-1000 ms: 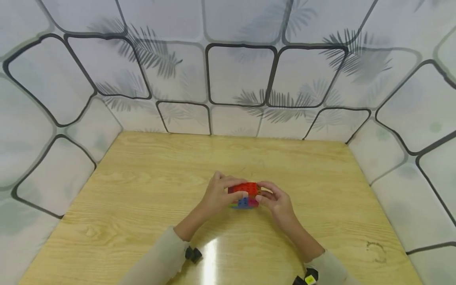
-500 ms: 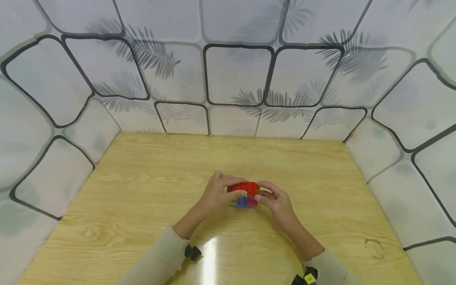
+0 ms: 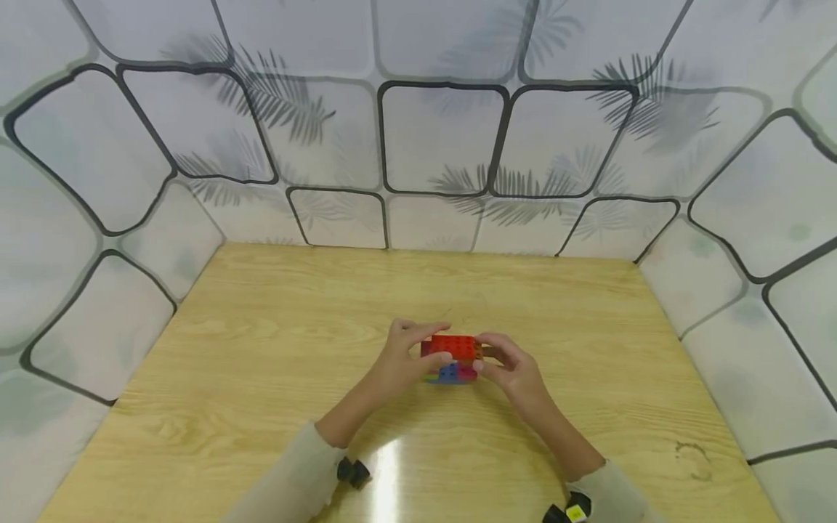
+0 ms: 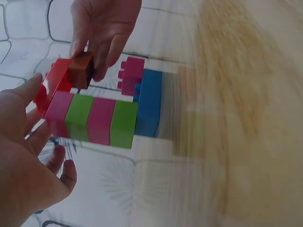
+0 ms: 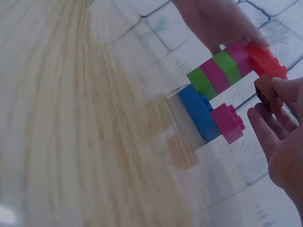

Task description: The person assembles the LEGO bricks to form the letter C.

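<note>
In the head view a small tower of toy building bricks stands mid-table between my hands. A long blue brick (image 4: 150,106) forms its base. On one end rises a column of alternating green (image 4: 124,124) and pink bricks (image 4: 101,120); a single pink brick (image 4: 134,75) sits at the other. Across the top lies a red brick (image 3: 453,346), reaching out from the column. My right hand (image 3: 516,374) pinches a brown brick (image 4: 80,71) at the red brick's overhanging end. My left hand (image 3: 395,367) spreads thumb and index finger around the red brick, the index finger lifted slightly off.
The wood-grain table (image 3: 294,305) extends around the bricks. White fabric walls (image 3: 438,138) with dark outlines and leaf prints enclose its back and sides. Black wrist devices (image 3: 353,473) sit near both sleeves.
My left index finger has lifted from the red brick, exposing more of it. My right hand keeps its hold on the brown brick, with only a slight shift.
</note>
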The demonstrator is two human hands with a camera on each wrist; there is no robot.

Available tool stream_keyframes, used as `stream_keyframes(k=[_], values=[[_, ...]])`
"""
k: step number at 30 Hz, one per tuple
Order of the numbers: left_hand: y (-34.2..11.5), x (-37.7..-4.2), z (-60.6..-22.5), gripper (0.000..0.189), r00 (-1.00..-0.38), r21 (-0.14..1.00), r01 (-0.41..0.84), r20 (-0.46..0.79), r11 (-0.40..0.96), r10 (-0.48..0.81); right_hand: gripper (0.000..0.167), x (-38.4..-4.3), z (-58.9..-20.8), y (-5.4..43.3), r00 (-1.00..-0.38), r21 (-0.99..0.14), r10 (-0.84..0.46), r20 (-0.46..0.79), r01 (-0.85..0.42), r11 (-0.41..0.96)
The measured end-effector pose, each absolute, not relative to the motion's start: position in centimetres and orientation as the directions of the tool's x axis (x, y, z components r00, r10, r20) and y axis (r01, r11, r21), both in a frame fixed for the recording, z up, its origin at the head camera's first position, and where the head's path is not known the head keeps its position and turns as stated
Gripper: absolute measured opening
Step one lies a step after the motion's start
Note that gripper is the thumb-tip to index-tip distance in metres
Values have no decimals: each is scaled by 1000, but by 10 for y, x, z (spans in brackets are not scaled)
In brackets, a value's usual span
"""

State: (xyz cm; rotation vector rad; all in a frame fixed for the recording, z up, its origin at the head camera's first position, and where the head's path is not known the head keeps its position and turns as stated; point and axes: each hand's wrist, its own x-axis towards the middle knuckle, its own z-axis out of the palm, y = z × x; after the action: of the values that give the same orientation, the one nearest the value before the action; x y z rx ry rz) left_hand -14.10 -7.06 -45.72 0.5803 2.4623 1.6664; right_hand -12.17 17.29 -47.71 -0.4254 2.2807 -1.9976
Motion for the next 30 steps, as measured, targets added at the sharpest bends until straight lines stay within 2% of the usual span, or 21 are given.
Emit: stream_keyframes(k=[3,12,21,30], values=[[-80,-139,-455,51,-929,915,223,95,335,358,44,-122,-476,177,-953,-977,-273,131,-170,127],[-99,-133,-461,45,-930,891,261,130,371,343,48,-127,-476,185,-933,-972,-320,165,-208,106],[-99,-133,-468,44,-937,889,256,132,379,322,42,-128,-483,185,-911,-953,-325,255,-293,76],[-99,-137,-465,38,-943,885,251,131,392,307,38,-132,-484,183,-919,-948,-297,258,-300,107]])
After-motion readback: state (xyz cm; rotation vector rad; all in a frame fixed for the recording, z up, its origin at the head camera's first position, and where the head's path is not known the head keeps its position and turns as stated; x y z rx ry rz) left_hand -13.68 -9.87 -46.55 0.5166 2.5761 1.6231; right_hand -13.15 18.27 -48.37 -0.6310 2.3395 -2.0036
